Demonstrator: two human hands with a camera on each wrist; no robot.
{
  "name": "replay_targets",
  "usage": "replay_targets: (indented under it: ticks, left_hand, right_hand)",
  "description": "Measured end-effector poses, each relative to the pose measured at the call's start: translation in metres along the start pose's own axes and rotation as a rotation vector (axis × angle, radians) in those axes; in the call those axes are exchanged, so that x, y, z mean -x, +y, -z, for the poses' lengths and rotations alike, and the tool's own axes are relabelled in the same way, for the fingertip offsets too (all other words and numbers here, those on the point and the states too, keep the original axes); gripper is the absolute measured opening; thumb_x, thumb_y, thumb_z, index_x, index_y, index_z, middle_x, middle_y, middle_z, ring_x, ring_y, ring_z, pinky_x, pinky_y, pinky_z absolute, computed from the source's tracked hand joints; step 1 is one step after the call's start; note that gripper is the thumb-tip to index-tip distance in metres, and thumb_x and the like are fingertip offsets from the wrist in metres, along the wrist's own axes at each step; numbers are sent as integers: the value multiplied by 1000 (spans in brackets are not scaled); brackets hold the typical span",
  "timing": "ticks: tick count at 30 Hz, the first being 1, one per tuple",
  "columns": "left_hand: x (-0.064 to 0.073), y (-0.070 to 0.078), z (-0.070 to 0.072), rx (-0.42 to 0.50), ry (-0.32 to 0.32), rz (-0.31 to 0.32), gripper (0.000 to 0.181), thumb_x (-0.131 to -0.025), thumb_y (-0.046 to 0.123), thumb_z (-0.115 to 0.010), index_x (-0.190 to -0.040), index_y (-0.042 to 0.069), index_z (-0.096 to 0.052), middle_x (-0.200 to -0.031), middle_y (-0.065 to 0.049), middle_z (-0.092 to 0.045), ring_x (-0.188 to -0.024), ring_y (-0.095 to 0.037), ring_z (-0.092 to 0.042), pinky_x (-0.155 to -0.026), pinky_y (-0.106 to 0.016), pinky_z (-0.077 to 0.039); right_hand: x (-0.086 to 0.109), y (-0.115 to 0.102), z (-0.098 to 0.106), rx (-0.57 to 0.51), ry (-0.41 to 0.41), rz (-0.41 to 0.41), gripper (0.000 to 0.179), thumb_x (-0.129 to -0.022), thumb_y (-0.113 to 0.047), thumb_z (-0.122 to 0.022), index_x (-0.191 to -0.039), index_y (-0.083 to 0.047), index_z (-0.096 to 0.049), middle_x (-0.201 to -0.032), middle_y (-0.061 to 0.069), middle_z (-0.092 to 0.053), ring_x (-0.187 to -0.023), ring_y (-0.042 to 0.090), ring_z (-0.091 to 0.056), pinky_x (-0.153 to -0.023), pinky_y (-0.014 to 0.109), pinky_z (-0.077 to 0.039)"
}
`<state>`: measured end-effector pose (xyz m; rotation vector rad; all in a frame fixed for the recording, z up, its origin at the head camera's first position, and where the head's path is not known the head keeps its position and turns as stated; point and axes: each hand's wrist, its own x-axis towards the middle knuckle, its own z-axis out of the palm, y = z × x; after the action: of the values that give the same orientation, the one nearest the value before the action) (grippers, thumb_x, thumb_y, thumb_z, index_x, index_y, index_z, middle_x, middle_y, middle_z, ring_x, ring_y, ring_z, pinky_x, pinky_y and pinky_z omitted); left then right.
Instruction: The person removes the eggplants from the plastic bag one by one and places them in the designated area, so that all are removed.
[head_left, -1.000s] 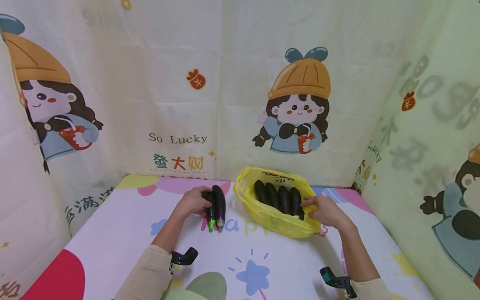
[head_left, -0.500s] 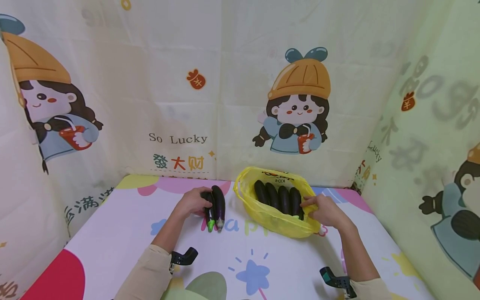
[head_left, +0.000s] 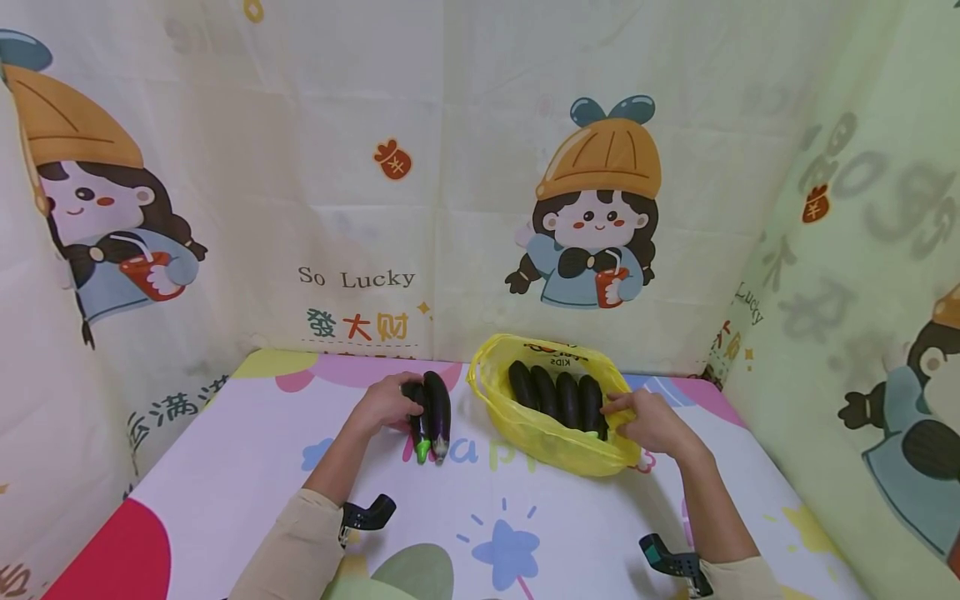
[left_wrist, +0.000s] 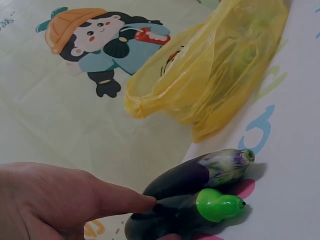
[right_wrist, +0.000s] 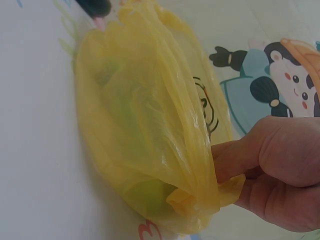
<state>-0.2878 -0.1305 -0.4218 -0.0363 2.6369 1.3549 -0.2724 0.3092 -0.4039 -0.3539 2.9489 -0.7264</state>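
Two dark eggplants lie side by side left of the yellow plastic bag (head_left: 551,450). My left hand (head_left: 386,404) grips the nearer one, the eggplant with a bright green cap (left_wrist: 220,205), finger and thumb on either side of its body. Against it lies the other eggplant (head_left: 438,408), whose cap is pale and purple. The bag stands with its mouth spread, and several dark eggplants (head_left: 567,400) rest in a row inside. At its right rim my right hand (head_left: 648,421) pinches the yellow plastic, with the fingers reaching inside the mouth.
A white table mat (head_left: 420,517) with colourful prints lies under everything. Printed cloth (head_left: 480,208) hangs as walls behind and at both sides, close behind the bag. A small black device (head_left: 367,514) is strapped at each wrist.
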Motion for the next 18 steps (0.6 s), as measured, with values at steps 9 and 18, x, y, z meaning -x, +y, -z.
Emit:
replay_targets:
  ticks: [9,18]
  left_hand:
    - [0,2,0,-29,4,-10,58,-93,7,-72,-148,8,-55,-141,-31,-55,-107,-39,-62,-77,-39,-63]
    - [-1,-1,0,-13,5,-7,57,-92,5,-71,-147,6,-56,-139,-31,-56,-105,-38,-64,-77,-38,-63]
  right_hand:
    - [0,0,1,-8,-2,-2,38,-85,5,-68,-120,-3,-78,-146,24,-60,-137,58,-43,-94,51,-60]
    - [0,0,0,-7,-4,2,38,-85,5,-68,-120,-4,-78,-146,24,-59,-137,58,-43,-93,50,-61]
